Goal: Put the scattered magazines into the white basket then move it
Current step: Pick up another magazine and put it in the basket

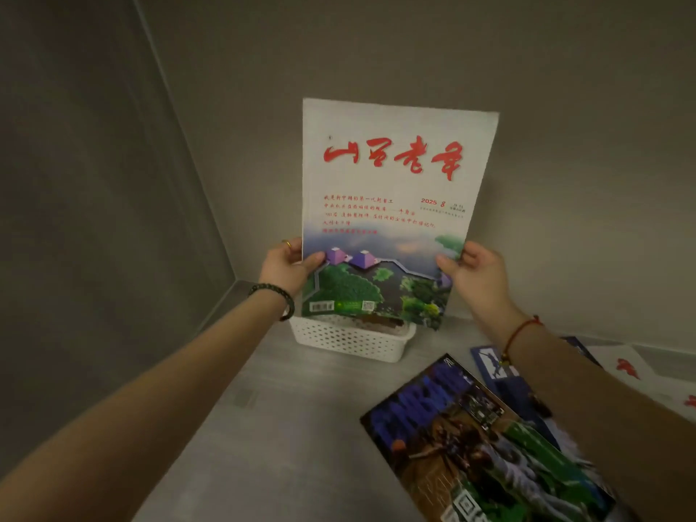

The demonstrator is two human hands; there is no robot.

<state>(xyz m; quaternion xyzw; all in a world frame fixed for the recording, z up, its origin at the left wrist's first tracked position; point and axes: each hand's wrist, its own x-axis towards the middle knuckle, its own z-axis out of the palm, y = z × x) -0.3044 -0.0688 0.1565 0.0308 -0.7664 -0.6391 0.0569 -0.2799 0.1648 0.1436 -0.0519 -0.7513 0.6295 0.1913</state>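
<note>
Centre of frame: a magazine with a white cover and red brush lettering [388, 205], held upright, cover facing the viewer, its top leaning slightly to the right. Left hand [284, 267] pinches the lower left edge, thumb on the cover, a gold ring visible on one finger; a dark beaded bracelet [277, 297] sits at that wrist. Right hand [474, 275] pinches the lower right edge in the same way, thumb in front; a red string bracelet [518, 335] circles that wrist. Both grips are closed on the magazine. Its bottom edge hangs right over the white basket [348, 339], a perforated plastic one standing on the grey floor [263, 427] close to the corner of the grey walls, below centre of frame. Something brownish lies inside the basket; too hidden to say what. Lower right of frame: a dark magazine with blue lettering [486, 442] lies flat on the floor, well apart from the basket. Behind it, partly hidden by the right forearm, a blue magazine [489, 361], and at the far right edge a white magazine with red marks [632, 365], both flat on the floor.
</note>
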